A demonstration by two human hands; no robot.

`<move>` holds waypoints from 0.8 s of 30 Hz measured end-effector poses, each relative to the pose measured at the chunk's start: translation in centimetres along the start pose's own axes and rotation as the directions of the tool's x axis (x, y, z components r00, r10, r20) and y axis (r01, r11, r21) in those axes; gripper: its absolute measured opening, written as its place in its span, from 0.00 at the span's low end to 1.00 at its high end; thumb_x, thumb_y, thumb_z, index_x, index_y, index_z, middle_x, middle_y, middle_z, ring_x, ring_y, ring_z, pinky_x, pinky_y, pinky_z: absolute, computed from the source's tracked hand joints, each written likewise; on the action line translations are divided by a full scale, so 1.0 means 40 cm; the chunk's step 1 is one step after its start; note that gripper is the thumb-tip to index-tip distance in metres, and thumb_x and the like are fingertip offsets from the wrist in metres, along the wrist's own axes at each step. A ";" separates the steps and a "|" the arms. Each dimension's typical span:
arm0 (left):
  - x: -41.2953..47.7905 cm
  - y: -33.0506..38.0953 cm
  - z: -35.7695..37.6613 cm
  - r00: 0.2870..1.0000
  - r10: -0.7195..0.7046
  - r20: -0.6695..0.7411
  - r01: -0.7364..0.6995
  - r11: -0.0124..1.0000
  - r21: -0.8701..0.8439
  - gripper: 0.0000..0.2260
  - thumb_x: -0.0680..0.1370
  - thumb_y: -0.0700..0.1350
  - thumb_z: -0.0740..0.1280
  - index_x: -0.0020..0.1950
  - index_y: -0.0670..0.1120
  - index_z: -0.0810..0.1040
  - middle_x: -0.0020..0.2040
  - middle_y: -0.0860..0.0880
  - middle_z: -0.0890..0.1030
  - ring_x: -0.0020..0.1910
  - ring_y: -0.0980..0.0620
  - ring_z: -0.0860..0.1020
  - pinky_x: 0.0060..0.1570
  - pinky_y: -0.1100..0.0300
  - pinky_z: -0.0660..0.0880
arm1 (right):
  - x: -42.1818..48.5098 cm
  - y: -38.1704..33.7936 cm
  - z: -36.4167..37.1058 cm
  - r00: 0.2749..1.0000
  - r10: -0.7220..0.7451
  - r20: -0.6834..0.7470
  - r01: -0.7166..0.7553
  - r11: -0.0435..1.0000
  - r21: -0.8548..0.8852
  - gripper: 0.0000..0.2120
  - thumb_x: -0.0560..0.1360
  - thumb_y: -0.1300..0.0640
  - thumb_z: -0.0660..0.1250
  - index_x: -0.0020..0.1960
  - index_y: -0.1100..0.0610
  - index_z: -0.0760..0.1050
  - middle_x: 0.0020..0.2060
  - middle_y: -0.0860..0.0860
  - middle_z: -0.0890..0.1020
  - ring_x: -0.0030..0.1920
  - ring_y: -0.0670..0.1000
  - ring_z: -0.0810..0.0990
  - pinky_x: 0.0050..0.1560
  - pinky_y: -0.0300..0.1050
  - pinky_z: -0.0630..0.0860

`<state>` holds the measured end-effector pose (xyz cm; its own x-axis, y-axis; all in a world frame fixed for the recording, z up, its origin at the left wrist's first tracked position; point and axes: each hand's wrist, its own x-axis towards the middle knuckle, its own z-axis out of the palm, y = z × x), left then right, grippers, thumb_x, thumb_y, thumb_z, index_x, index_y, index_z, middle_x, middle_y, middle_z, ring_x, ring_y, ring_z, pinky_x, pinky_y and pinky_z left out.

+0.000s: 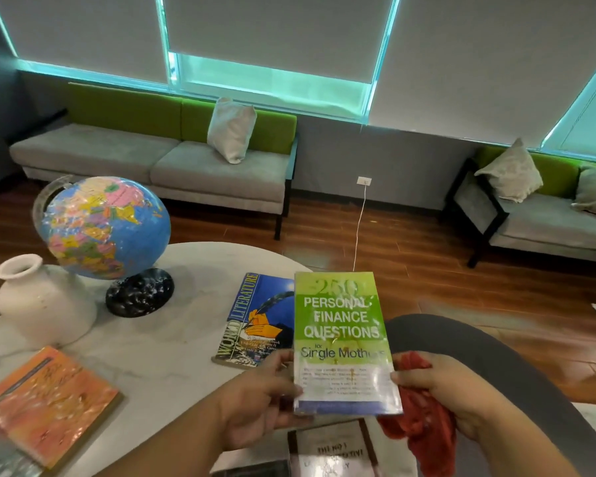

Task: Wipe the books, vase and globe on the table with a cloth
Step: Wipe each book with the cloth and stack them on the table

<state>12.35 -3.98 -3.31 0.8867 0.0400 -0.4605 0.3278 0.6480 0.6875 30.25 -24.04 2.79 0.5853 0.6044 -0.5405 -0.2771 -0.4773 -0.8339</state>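
My left hand (255, 401) grips the green book (341, 339) upright over the bench's (172, 321) near edge, my right hand (437, 394) clutches the cloth (417, 432) beside it, so I should brace it and sweep the whole cover evenly.

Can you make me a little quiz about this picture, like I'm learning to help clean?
1. True or false: the left hand and right hand both hold the green book.
2. Which hand also holds the red cloth? A left, B right.
3. Fill in: the vase stands beside the ____.
Key: 1 true; 2 B; 3 globe.
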 end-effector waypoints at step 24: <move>-0.406 -0.124 -0.350 0.707 0.084 -0.702 0.025 0.989 0.143 0.18 0.76 0.30 0.65 0.64 0.42 0.73 0.55 0.42 0.81 0.51 0.42 0.81 0.45 0.48 0.82 | 0.113 0.011 0.604 0.945 -0.261 0.195 0.323 0.671 -0.667 0.04 0.73 0.49 0.71 0.42 0.46 0.77 0.43 0.47 0.82 0.46 0.49 0.80 0.52 0.46 0.76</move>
<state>-8.23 2.82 -7.09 0.4255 0.6169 -0.6621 0.3928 0.5332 0.7493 14.37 -6.13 -2.72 0.4769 0.8206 -0.3150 0.5118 -0.5506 -0.6595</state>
